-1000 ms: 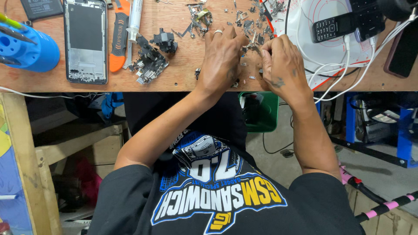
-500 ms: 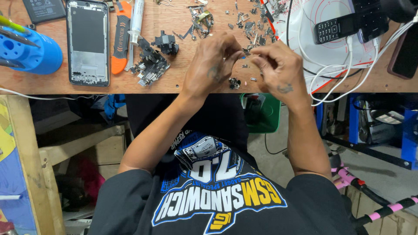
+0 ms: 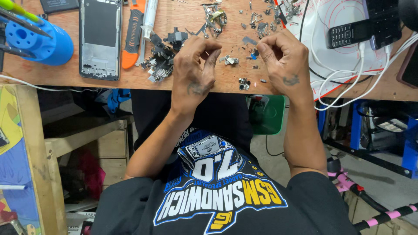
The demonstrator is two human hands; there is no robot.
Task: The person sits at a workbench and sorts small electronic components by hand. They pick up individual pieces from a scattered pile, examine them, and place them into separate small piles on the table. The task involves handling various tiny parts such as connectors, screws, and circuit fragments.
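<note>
My left hand (image 3: 193, 69) is over the near edge of the wooden worktop (image 3: 130, 74). Its fingers are curled in and the tips almost meet, but I cannot tell if it holds anything. My right hand (image 3: 283, 65) is just beside it, also at the near edge. Its thumb and first finger are pinched together, maybe on something very tiny, but I cannot tell what.

Between my two hands lie small metal bits (image 3: 244, 82), right by the near edge. One more shiny bit (image 3: 230, 60) lies a little farther back. A big scatter of metal scraps (image 3: 261, 21) lies toward the far edge.

Just to the left of my left hand sits a pile of dark phone parts (image 3: 161, 61). Next to that are an orange knife (image 3: 133, 37) and a white tube (image 3: 149, 19). Then comes an open phone frame (image 3: 100, 39), lying flat. A blue round holder (image 3: 41, 43) with tools in it stands near the left end.

To the right of my right hand is a white mat (image 3: 344, 56) with a small black phone (image 3: 350, 34) and white cables (image 3: 348, 91) on it. A green bin (image 3: 265, 115) sits under the worktop.
</note>
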